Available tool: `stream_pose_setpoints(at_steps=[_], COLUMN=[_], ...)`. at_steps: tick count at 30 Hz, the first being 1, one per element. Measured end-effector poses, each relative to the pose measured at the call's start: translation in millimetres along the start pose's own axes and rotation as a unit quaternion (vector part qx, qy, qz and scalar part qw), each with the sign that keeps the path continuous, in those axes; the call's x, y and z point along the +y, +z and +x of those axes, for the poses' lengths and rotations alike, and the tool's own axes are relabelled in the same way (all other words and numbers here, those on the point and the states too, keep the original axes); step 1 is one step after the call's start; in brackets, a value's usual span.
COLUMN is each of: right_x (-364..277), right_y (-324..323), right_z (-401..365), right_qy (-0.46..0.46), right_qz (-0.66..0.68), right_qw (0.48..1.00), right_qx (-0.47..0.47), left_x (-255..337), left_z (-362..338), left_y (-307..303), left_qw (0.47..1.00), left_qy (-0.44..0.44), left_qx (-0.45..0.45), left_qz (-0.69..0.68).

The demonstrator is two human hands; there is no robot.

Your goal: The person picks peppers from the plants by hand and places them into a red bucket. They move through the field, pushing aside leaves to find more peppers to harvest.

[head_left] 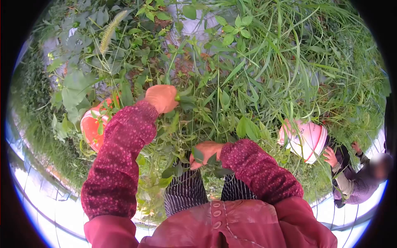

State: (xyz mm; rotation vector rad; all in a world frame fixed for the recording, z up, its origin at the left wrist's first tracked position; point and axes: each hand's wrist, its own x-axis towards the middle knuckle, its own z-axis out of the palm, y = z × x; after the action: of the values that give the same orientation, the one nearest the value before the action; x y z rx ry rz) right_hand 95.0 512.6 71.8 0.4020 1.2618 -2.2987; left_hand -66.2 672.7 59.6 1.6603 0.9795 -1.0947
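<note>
My left hand (162, 98) reaches forward into a tangle of green stems and leaves (194, 82), its fingers closed around a green stem at its right side. Lower down and closer to my body, my right hand (206, 152) grips a bunch of leafy stems (194, 165). Both arms wear dark red patterned sleeves. My striped trousers show below the hands.
An orange bucket (92, 128) stands in the plants at the left. A pink bucket (307, 139) is at the right, held by another person's hand (331, 157); that person crouches at the lower right. Tall grass (297, 62) fills the far right.
</note>
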Motion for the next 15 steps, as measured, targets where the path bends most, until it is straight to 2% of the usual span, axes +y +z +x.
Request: stream_pose_setpoints(at_steps=[3,5,6,8,9,11,12,14,15], right_x=[3,4,3,2,2,2,4,6,6], right_y=[1,-1,-2,-3,-5,-4,-2,0,-1], right_z=[-3,-3,-4,-6,-5,-5,-4,-4,-6], right_qy=[0.017,0.027,0.027,0.045,0.045,0.027,0.026,0.031,0.033], right_qz=[0.004,-0.001,-0.002,-0.013,-0.016,-0.022,-0.023,-0.029,-0.034], right_qw=[0.999,0.999,0.999,0.998,0.998,0.999,0.999,0.997,0.997], right_qx=[0.037,0.033,0.033,0.042,0.040,0.040,0.037,0.064,0.062], left_x=[2,11,14,17,18,21,21,20,19], left_z=[-7,-26,-33,-44,-49,-58,-60,-65,-69], left_y=[12,20,23,29,33,41,43,46,49], left_qw=[0.999,0.990,0.990,0.974,0.974,0.921,0.921,0.953,0.950], left_qy=[0.020,0.083,0.083,0.086,0.083,0.190,0.188,0.174,0.175], left_qx=[-0.005,0.105,0.106,0.190,0.192,0.341,0.340,0.245,0.254], left_qz=[0.046,0.038,0.037,0.085,0.084,-0.020,-0.021,-0.046,-0.043])
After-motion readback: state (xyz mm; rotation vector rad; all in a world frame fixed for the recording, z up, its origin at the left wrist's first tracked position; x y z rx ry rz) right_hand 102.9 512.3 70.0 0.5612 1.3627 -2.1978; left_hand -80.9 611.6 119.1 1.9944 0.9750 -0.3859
